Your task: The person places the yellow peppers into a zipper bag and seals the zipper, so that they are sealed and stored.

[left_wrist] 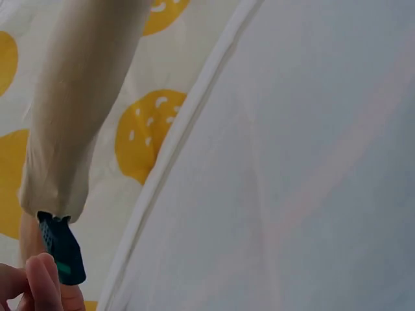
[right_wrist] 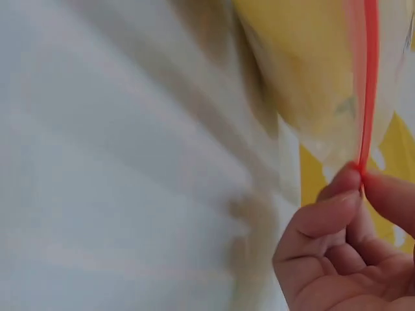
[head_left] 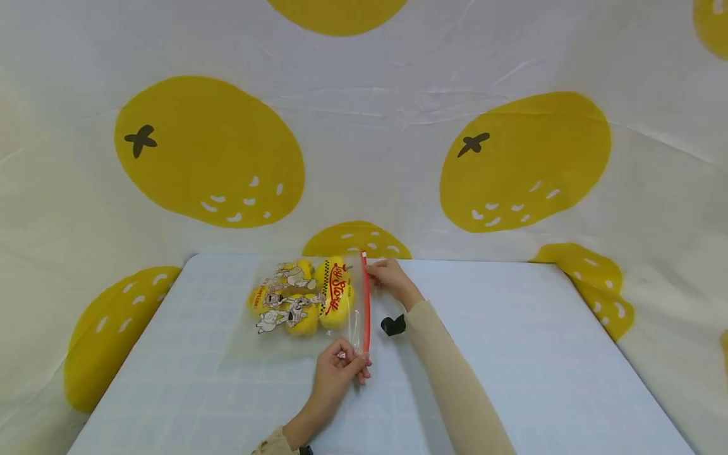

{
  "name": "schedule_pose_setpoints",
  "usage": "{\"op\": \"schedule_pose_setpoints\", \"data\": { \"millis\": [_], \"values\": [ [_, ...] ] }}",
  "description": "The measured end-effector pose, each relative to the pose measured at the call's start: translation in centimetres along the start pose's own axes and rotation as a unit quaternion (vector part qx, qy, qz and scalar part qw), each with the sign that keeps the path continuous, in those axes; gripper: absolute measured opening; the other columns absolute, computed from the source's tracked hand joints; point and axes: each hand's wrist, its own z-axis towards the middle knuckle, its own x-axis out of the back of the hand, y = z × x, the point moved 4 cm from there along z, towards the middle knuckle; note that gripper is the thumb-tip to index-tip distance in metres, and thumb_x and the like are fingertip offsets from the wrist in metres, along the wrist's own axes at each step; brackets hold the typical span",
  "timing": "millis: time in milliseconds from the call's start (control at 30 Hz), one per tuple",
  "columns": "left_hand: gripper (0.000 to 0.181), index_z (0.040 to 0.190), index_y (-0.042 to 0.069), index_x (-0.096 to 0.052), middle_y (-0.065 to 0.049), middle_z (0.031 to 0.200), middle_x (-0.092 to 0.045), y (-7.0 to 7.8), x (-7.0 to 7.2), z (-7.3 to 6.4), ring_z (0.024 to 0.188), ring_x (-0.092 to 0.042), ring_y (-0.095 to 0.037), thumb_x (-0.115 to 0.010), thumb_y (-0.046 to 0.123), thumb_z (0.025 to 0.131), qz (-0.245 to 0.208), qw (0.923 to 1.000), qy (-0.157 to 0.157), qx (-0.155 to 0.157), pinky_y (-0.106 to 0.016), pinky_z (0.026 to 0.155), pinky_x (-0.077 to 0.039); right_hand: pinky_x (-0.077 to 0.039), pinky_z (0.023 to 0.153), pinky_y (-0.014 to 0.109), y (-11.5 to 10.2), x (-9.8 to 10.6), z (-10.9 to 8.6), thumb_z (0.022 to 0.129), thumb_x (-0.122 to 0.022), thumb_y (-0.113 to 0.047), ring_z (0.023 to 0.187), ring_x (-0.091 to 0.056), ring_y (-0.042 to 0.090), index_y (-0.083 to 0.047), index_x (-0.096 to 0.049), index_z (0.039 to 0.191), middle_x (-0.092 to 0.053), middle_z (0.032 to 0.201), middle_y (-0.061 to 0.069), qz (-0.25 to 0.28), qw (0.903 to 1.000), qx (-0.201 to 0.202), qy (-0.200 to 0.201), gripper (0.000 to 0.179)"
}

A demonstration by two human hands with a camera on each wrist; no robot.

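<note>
A clear zip bag (head_left: 244, 338) with a red zip strip (head_left: 366, 309) and Toy Story print lies on the table. Several rounded yellow things (head_left: 332, 319) are inside it; their kind is unclear through the print. At the strip's near end, my left hand (head_left: 335, 376) pinches the bag's edge between thumb and fingers. My right hand (head_left: 392, 279) pinches the far end of the strip, and the right wrist view shows thumb and finger meeting on the red strip (right_wrist: 371, 84). The left wrist view catches only the left fingertips (left_wrist: 45, 282), without the bag.
The pale blue table (head_left: 540, 354) reaches back to a white cloth (head_left: 370, 145) printed with big yellow fruit. A small dark device (head_left: 394, 325) sits at the right wrist, near the sleeve's cuff. The right forearm (head_left: 461, 385) crosses over the table.
</note>
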Motion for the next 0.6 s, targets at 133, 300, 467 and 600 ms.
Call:
{"op": "schedule_pose_setpoints", "data": {
  "millis": [133, 300, 467, 600],
  "values": [
    [0.03, 0.09, -0.01, -0.045, -0.025, 0.084, -0.07, -0.2, 0.3, 0.0, 0.059, -0.064, -0.016, -0.073, 0.001, 0.086, 0.011, 0.9998, -0.012, 0.012, -0.025, 0.055, -0.053, -0.042, 0.056, 0.025, 1.1, -0.2, -3.0, 0.095, -0.063, -0.012, 0.06, -0.048, 0.013, 0.005, -0.07, 0.094, -0.056, 0.07, 0.004, -0.037, 0.9988, 0.0, -0.033, 0.018],
    [0.024, 0.099, -0.01, -0.051, -0.022, 0.086, -0.07, 0.2, 0.4, 0.2, 0.06, -0.064, -0.016, -0.068, 0.005, 0.091, 0.021, 0.9989, -0.029, 0.032, -0.026, 0.057, -0.053, -0.04, 0.054, 0.026, 1.9, -1.0, -6.2, 0.093, -0.062, -0.008, 0.056, -0.046, 0.013, 0.006, -0.068, 0.089, -0.053, 0.064, 0.004, -0.035, 0.9969, 0.008, -0.07, 0.016],
    [0.02, 0.106, -0.009, -0.055, -0.019, 0.087, -0.071, 0.5, 0.5, 0.4, 0.064, -0.065, -0.018, -0.061, 0.007, 0.096, 0.024, 0.9974, -0.032, 0.061, -0.028, 0.059, -0.054, -0.04, 0.051, 0.025, 2.4, -1.5, -7.7, 0.093, -0.064, -0.009, 0.053, -0.045, 0.013, 0.008, -0.068, 0.092, -0.051, 0.061, 0.004, -0.023, 0.9974, 0.009, -0.067, 0.018],
    [0.022, 0.109, -0.008, -0.057, -0.018, 0.088, -0.072, 0.7, 0.3, 0.4, 0.066, -0.066, -0.018, -0.059, 0.011, 0.097, 0.009, 0.9955, -0.034, 0.088, -0.027, 0.06, -0.054, -0.039, 0.05, 0.025, 2.6, -1.4, -8.3, 0.093, -0.066, -0.011, 0.052, -0.044, 0.013, 0.007, -0.069, 0.095, -0.05, 0.06, 0.003, -0.013, 0.9987, 0.001, -0.05, 0.019]
  ]
}}
